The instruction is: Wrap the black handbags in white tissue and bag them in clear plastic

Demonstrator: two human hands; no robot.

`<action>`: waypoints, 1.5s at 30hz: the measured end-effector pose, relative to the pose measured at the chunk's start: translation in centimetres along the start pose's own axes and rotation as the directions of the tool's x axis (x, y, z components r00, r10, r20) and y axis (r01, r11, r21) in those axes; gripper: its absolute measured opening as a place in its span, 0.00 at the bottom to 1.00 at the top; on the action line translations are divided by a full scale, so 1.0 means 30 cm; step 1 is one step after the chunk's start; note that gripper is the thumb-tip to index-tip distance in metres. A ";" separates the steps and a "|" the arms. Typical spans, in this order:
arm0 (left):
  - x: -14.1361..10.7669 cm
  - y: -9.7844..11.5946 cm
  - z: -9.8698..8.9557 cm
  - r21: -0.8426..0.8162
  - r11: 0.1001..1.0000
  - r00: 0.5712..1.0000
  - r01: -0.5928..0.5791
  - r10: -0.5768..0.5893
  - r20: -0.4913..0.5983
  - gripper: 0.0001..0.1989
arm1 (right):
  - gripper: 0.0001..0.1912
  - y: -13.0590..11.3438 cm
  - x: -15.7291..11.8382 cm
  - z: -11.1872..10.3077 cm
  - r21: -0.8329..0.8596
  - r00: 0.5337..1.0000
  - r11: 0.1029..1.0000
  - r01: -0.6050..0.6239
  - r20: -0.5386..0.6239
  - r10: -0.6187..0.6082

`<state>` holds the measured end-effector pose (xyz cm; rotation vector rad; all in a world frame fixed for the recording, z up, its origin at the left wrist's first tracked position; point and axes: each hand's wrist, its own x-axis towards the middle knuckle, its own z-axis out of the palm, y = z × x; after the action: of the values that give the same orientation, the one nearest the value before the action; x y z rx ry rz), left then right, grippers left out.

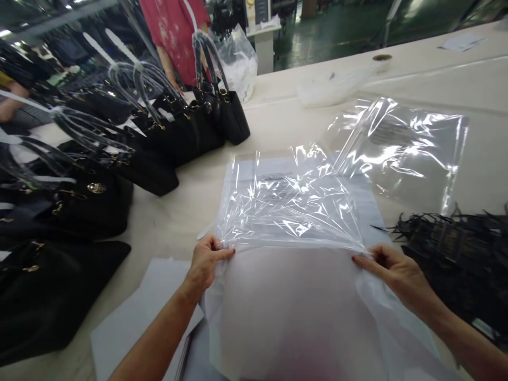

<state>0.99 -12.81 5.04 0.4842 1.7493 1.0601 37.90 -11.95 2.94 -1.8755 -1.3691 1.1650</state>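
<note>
A clear plastic bag (278, 211) with printed text lies flat on the table, its near edge stretched between my hands. My left hand (206, 262) pinches the left corner of that edge, thumb pointing inward. At the right corner, my right hand (391, 267) pinches the plastic in the same way. Below the edge is a smooth, pale sheet-like piece (293, 301), with thin white wrapping (397, 317) along its right side. Whether the pale piece reaches inside the bag is hard to make out.
Several black handbags (190, 129) with wrapped handles stand along the left. More clear plastic bags (413, 148) lie at the far right. Black strap-like pieces (452, 254) are heaped beside my right arm. White sheets (138, 312) lie by my left forearm. A person in red (174, 37) stands across the table.
</note>
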 end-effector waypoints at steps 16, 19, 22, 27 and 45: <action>-0.049 -0.177 -0.035 0.685 0.516 0.738 -0.513 0.673 0.045 0.14 | 0.27 0.073 -0.059 0.073 -0.245 0.907 0.935 0.257 -0.274 -0.321; -0.042 -0.262 -0.090 0.722 0.364 0.627 -0.589 0.769 0.123 0.10 | 0.20 0.123 -0.079 0.067 -0.263 0.891 0.889 0.374 -0.163 -0.423; -0.044 -0.362 -0.153 0.707 0.202 0.497 -0.677 0.835 0.237 0.07 | 0.17 0.190 -0.109 0.051 -0.248 0.911 0.884 0.395 -0.014 -0.411; -0.073 -0.436 -0.232 0.592 0.002 0.353 -0.806 0.805 0.477 0.07 | 0.15 0.305 -0.159 0.054 -0.227 0.913 0.885 0.407 0.086 -0.398; 0.011 -0.358 -0.137 0.705 0.543 0.819 -0.456 0.565 0.095 0.07 | 0.14 0.421 -0.108 0.112 -0.194 0.945 0.931 0.308 -0.051 -0.323</action>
<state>-1.25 -20.13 -3.56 1.5331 2.1921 0.7602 40.60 -19.49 -7.87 -1.7175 -1.7051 0.8160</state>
